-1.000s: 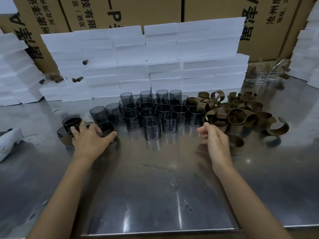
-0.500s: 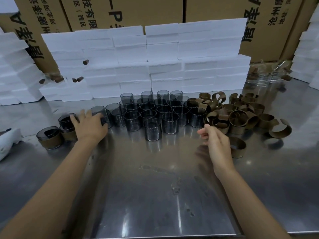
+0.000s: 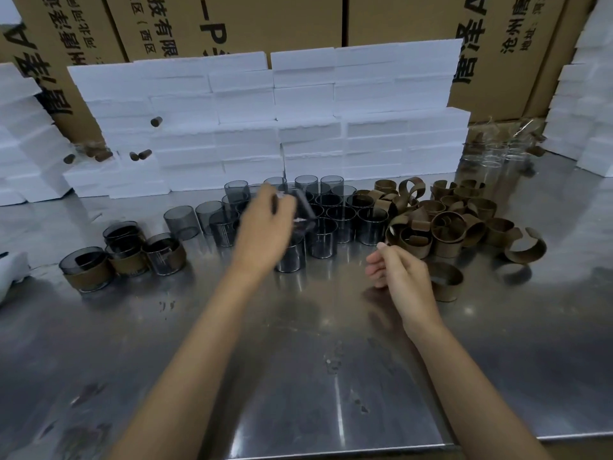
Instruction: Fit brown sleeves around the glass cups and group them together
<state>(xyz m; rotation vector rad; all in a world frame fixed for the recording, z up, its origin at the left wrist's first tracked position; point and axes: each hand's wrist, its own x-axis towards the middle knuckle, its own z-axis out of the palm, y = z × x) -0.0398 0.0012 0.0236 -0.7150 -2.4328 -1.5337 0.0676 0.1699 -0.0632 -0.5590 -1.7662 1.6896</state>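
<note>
On the shiny stainless-steel worktop [image 3: 298, 376], the left hand [image 3: 262, 227] is raised over the cluster of bare smoky-grey glass cups [image 3: 335, 214], its fingers curled round one tilted grey glass cup [image 3: 303, 207] that is blurred by motion. The right hand [image 3: 401, 277] hovers just above the worktop near the front edge of the heap of curled brown paper sleeves [image 3: 444, 220]; its fingers are loosely curled with the thumb and forefinger close together, and I cannot tell whether it holds anything. One brown sleeve ring [image 3: 444, 285] stands upright just beside that hand, on its right. At the far left, a small group of grey glass cups already wrapped in brown sleeves [image 3: 126, 254] stands together, apart from the bare ones. Behind the cups, white foam blocks [image 3: 265, 127] are stacked in front of brown cardboard cartons [image 3: 282, 21] with black print.
</note>
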